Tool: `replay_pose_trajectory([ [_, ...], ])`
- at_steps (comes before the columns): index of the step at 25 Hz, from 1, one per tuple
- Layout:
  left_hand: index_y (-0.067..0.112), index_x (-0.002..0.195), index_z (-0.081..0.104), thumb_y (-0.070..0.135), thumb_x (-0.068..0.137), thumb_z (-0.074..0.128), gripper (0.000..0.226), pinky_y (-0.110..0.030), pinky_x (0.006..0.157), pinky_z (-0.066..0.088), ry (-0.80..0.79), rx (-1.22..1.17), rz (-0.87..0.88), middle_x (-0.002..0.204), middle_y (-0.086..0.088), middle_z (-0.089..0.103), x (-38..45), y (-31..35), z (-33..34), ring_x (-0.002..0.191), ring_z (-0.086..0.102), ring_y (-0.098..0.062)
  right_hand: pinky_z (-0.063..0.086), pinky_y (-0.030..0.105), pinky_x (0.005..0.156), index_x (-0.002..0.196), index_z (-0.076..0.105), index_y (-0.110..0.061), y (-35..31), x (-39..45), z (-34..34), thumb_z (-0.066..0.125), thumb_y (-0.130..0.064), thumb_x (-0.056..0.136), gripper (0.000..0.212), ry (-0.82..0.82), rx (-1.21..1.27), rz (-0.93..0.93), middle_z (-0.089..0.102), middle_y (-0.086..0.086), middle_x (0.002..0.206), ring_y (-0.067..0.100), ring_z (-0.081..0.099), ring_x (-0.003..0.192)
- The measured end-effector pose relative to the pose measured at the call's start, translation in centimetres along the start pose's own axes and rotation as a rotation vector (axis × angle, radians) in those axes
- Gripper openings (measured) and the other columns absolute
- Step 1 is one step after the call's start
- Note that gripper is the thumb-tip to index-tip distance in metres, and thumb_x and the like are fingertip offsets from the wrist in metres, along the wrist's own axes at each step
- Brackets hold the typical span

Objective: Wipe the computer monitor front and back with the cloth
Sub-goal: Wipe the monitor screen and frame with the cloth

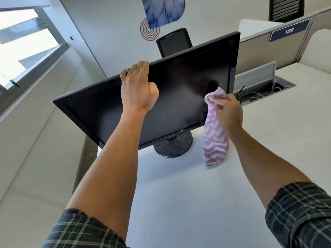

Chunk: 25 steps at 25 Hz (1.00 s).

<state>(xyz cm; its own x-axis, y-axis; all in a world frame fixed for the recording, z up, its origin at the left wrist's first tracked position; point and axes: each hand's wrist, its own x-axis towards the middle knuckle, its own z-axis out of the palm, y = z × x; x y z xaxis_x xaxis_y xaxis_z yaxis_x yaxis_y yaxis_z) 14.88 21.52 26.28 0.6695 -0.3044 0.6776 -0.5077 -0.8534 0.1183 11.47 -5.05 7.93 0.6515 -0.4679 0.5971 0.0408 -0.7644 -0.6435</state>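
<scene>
The white table (197,194) carries the black monitor (161,97) on its round stand (173,145). The monitor looks hard, a bit heavy, and easy to tip, with a smooth screen that could scratch. The left hand (138,86) grips its top edge, a good spot to steady it. The right hand (225,111) pinches the soft, floppy purple striped cloth (215,136), bunched at the screen's right side, its tail hanging down.
</scene>
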Motion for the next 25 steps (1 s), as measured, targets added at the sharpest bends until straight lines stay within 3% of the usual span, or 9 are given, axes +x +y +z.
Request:
replay_pose_trajectory([
  [4,0.003,0.15,0.042,0.012,0.077,0.04,0.073,-0.048,0.127,0.01,-0.064,0.115,0.119,0.16,-0.014,0.039,0.8,3.0,0.9,0.151,0.031,-0.029,0.058,0.034,0.064,0.121,0.074,-0.019,-1.3,0.7,0.0,0.063,-0.003,0.09,0.037,0.075,-0.044,-0.338,0.066,0.005,0.109,0.024,0.066,0.085],
  [7,0.007,0.16,0.023,0.014,0.077,0.039,0.085,-0.048,0.128,0.002,-0.155,0.126,0.193,0.168,-0.013,0.018,2.4,6.5,2.0,0.157,0.011,-0.027,0.056,0.037,0.066,0.125,0.072,-0.019,-2.4,2.4,0.3,0.064,-0.006,0.092,0.037,0.093,-0.055,-0.439,0.066,0.005,0.106,0.025,0.065,0.085],
  [9,0.011,0.16,0.019,0.018,0.075,0.039,0.088,-0.05,0.127,0.004,-0.217,0.103,0.153,0.169,-0.011,0.014,3.4,7.3,2.6,0.157,0.011,-0.026,0.057,0.042,0.069,0.123,0.073,-0.017,-1.1,3.3,-0.4,0.066,-0.014,0.093,0.031,0.083,-0.101,-0.463,0.069,0.006,0.104,0.026,0.064,0.085],
  [12,0.011,0.155,0.03,0.016,0.071,0.041,0.085,-0.051,0.123,0.015,-0.246,0.079,0.161,0.159,-0.004,0.035,3.2,6.7,3.4,0.148,0.029,-0.024,0.06,0.038,0.072,0.119,0.075,-0.015,2.2,3.8,-2.0,0.066,-0.02,0.092,0.029,0.058,-0.148,-0.317,0.071,0.006,0.104,0.027,0.067,0.084],
  [14,0.011,0.153,0.034,0.013,0.071,0.043,0.083,-0.047,0.123,0.014,-0.214,0.044,0.161,0.155,-0.002,0.04,2.8,6.6,3.6,0.144,0.033,-0.022,0.059,0.037,0.071,0.119,0.075,-0.015,3.8,3.6,-2.4,0.068,-0.018,0.091,0.029,0.029,-0.133,-0.214,0.07,0.006,0.107,0.029,0.068,0.086],
  [19,0.012,0.152,0.038,0.012,0.071,0.043,0.081,-0.047,0.124,0.013,-0.211,0.034,0.146,0.154,-0.002,0.043,2.9,7.0,3.6,0.144,0.036,-0.023,0.055,0.032,0.077,0.113,0.075,-0.009,5.1,1.0,0.0,0.07,-0.011,0.089,0.024,-0.067,-0.123,-0.057,0.068,0.009,0.111,0.031,0.067,0.088],
  [23,0.011,0.153,0.037,0.012,0.07,0.044,0.083,-0.047,0.124,0.014,-0.203,0.033,0.165,0.154,-0.001,0.043,2.7,6.8,3.6,0.144,0.036,-0.022,0.045,0.024,0.084,0.113,0.076,-0.01,6.4,-2.0,2.0,0.065,-0.011,0.093,0.023,-0.288,-0.142,0.066,0.072,0.01,0.116,0.033,0.068,0.099],
  [25,0.012,0.153,0.037,0.012,0.071,0.044,0.082,-0.046,0.124,0.013,-0.195,0.03,0.165,0.155,-0.001,0.042,2.5,6.9,3.7,0.144,0.035,-0.022,0.043,0.021,0.082,0.114,0.075,-0.012,5.8,-2.0,1.4,0.065,-0.012,0.093,0.023,-0.202,-0.1,0.09,0.073,0.01,0.111,0.03,0.069,0.097],
])
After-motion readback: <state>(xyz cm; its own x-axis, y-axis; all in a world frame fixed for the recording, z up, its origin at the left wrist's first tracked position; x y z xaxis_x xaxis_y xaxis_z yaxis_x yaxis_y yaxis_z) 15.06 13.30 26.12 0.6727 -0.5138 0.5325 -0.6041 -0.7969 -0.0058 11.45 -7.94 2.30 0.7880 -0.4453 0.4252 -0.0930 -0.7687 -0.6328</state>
